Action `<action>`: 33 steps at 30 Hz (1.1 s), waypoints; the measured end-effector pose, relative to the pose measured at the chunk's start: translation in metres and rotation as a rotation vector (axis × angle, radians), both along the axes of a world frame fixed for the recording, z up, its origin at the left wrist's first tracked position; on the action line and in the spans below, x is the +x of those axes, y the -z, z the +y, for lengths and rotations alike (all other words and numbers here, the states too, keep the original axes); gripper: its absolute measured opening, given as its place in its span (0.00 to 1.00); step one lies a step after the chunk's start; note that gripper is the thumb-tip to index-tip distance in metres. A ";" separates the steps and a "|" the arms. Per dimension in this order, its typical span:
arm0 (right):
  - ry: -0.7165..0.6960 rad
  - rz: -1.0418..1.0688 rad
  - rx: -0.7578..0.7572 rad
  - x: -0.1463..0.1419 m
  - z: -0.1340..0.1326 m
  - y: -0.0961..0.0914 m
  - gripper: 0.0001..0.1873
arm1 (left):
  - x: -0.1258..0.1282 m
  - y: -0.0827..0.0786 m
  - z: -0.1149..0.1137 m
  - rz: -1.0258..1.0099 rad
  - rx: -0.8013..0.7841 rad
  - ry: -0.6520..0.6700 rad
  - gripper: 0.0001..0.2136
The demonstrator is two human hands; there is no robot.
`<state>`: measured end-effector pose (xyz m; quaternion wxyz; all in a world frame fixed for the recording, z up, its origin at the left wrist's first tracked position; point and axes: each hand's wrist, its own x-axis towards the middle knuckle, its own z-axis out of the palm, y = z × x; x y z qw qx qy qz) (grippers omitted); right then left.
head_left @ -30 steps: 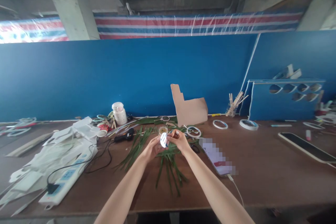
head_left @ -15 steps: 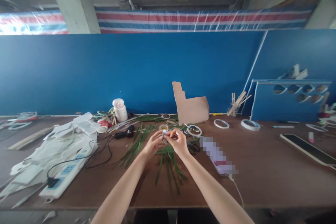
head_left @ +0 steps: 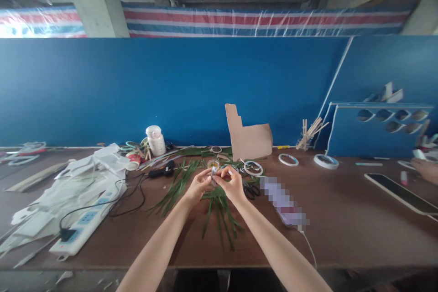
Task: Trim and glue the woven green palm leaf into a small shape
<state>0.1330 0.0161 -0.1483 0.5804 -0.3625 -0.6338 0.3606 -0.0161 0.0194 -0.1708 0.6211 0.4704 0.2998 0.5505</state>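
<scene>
Both grips together, left hand (head_left: 200,185) and right hand (head_left: 232,185) pinching a small shiny piece (head_left: 214,175), too small to identify, between them. Long green leaves (head_left: 219,212) directly beneath the grip, small jar (head_left: 213,164) just ahead, black-handled scissors (head_left: 251,190) just right, on a brown wooden desk (head_left: 342,223).

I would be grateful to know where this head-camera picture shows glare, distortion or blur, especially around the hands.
In the head view, the wide lens bows the table's front edge; the striped tarpaulin burns out white at far left; a mosaic covers the phone; the left hand and right hand look fairly sharp, though the small item they pinch is too small to read.
</scene>
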 end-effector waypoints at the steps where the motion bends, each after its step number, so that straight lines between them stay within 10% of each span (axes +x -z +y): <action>1: 0.002 -0.004 -0.003 0.000 0.000 0.000 0.16 | 0.000 0.000 0.000 0.003 0.006 -0.001 0.28; 33: 0.078 -0.083 0.132 -0.003 -0.007 -0.004 0.12 | 0.002 0.001 0.000 0.038 0.025 -0.047 0.30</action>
